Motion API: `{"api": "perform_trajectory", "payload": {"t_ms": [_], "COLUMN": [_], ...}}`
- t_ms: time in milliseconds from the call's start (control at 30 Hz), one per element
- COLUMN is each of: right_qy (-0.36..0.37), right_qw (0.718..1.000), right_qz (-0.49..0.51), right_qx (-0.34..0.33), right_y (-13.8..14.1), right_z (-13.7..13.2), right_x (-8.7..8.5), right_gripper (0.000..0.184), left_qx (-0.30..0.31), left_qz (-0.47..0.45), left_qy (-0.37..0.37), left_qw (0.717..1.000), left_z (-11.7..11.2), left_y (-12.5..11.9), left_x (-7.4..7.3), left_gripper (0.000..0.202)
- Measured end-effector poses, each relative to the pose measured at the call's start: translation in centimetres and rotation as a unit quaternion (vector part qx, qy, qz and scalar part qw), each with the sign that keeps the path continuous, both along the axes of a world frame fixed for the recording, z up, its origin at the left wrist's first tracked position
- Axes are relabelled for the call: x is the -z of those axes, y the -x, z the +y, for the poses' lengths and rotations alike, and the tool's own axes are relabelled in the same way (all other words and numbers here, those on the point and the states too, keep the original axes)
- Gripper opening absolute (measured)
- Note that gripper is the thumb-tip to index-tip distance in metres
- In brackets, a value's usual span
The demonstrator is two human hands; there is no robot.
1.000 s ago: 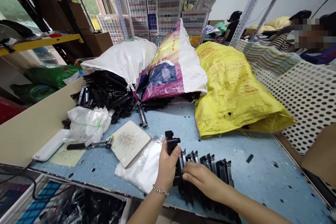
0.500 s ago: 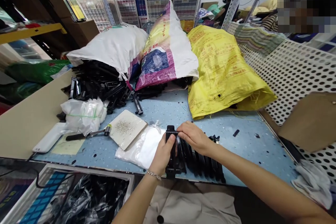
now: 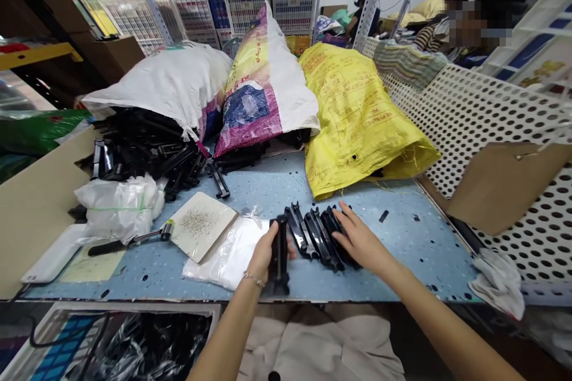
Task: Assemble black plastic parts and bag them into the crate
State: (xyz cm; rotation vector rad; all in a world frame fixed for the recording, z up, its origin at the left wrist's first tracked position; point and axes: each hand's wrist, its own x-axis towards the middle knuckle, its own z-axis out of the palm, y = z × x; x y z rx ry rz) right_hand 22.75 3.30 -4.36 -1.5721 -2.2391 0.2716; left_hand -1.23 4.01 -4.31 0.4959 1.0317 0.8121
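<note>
Where the left hand closes, one black part: gripped between thumb and fingers, long side running towards the near edge of the table. Right hand: fingers spread, over the right end of a row of similar parts; contact cannot be told. Row: on the table, right of the gripped part.

No word can be read for sure. At 2 o'clock, the yellow sack bears red print with outlined boxes, too small and creased to make out. Near 12 o'clock, the purple-and-white sack carries red characters above its blue panel and up its yellow part, likewise illegible. At 10 o'clock, the white sack shows a green mark near its top, unreadable at this slant
</note>
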Motion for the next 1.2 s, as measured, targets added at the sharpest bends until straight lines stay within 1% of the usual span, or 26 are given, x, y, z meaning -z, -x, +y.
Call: {"api": "perform_trajectory", "payload": {"t_ms": [33,67,100,133,167,200,233,300,367,400,433,467,500,533,567,600,633,667,700,733,800,867,967,1033,1133,1200], "right_qy": [-0.022,-0.044,-0.057,-0.063,-0.063,-0.060,-0.056,-0.048,-0.024,0.001,0.037,0.082,0.132,0.184,0.233,0.274,0.304,0.325,0.340,0.348,0.359,0.365,0.367,0.365,0.371,0.377], "right_qw": [0.998,0.990,0.978,0.963,0.951,0.944,0.942,0.943,0.945,0.949,0.952,0.952,0.943,0.919,0.882,0.834,0.781,0.733,0.692,0.661,0.622,0.604,0.591,0.576,0.548,0.537], "right_qz": [0.010,0.017,0.023,0.028,0.033,0.037,0.040,0.049,0.082,0.113,0.152,0.201,0.262,0.332,0.405,0.479,0.545,0.598,0.636,0.663,0.694,0.706,0.716,0.730,0.749,0.755], "right_qx": [-0.061,-0.132,-0.201,-0.260,-0.300,-0.322,-0.329,-0.327,-0.314,-0.295,-0.262,-0.216,-0.160,-0.105,-0.058,-0.022,0.002,0.018,0.029,0.040,0.056,0.061,0.056,0.042,0.020,0.012], "right_y": [0.5,1.2,1.9,2.7,3.3,3.9,4.4,5.0,5.2,5.3,5.4,5.5,5.8,6.1,6.6,7.2,7.8,8.5,9.2,9.8,10.7,11.4,12.3,13.0,14.2,15.0], "right_z": [-0.7,-1.5,-2.5,-3.4,-4.2,-4.9,-5.4,-5.8,-5.7,-5.5,-5.3,-5.0,-4.7,-4.3,-4.0,-3.7,-3.5,-3.4,-3.3,-3.2,-3.2,-3.2,-2.6,-2.0,-1.1,-0.7], "right_x": [-1.2,-2.1,-2.8,-3.1,-3.1,-3.0,-2.7,-2.1,-1.7,-1.6,-1.5,-1.5,-1.4,-1.3,-1.2,-1.0,-0.9,-0.8,-0.7,-0.6,-0.6,-0.7,-0.9,-0.9,-0.8,-0.8], "right_gripper": [0.051,0.054,0.054,0.053,0.050,0.047,0.045,0.041,0.037,0.035,0.035,0.035,0.036,0.037,0.039,0.040,0.041,0.041,0.042,0.041,0.038,0.035,0.034,0.033,0.029,0.028], "left_qx": [0.078,0.170,0.260,0.333,0.379,0.396,0.389,0.355,0.321,0.297,0.261,0.209,0.148,0.094,0.057,0.039,0.037,0.043,0.051,0.055,0.052,0.040,0.029,0.032,0.036,0.030], "left_qz": [-0.019,-0.039,-0.061,-0.083,-0.104,-0.124,-0.141,-0.155,-0.124,-0.082,-0.013,0.082,0.195,0.311,0.413,0.490,0.534,0.547,0.541,0.525,0.491,0.475,0.413,0.372,0.360,0.367], "left_qy": [0.017,0.041,0.067,0.093,0.113,0.123,0.123,0.112,0.092,0.067,0.029,-0.027,-0.098,-0.171,-0.234,-0.278,-0.301,-0.309,-0.303,-0.291,-0.268,-0.253,-0.221,-0.205,-0.199,-0.194], "left_qw": [0.997,0.984,0.961,0.935,0.912,0.901,0.902,0.915,0.934,0.949,0.965,0.974,0.965,0.930,0.878,0.825,0.789,0.777,0.782,0.798,0.827,0.842,0.883,0.905,0.911,0.909], "left_z": [-0.6,-1.4,-2.3,-3.2,-4.1,-4.7,-5.2,-5.6,-5.7,-5.7,-5.8,-5.8,-5.8,-5.7,-5.6,-5.4,-5.0,-4.6,-4.2,-3.7,-2.8,-2.1,-1.7,-1.7,-1.7,-1.7], "left_y": [0.7,1.3,1.8,2.2,2.5,2.7,2.9,3.4,4.2,4.6,5.1,5.5,5.8,6.1,6.4,6.6,6.9,7.2,7.5,7.9,8.8,9.5,10.2,10.4,10.4,10.2], "left_x": [-0.5,-1.0,-1.4,-1.8,-2.1,-2.4,-2.7,-2.9,-2.7,-2.4,-2.0,-1.5,-1.0,-0.4,0.1,0.5,0.9,1.3,1.6,1.8,2.1,2.2,2.0,1.7,1.5,1.7], "left_gripper": [0.051,0.055,0.058,0.060,0.061,0.059,0.055,0.049,0.053,0.058,0.062,0.062,0.057,0.050,0.041,0.032,0.023,0.017,0.014,0.013,0.013,0.021,0.031,0.033,0.029,0.029]}}
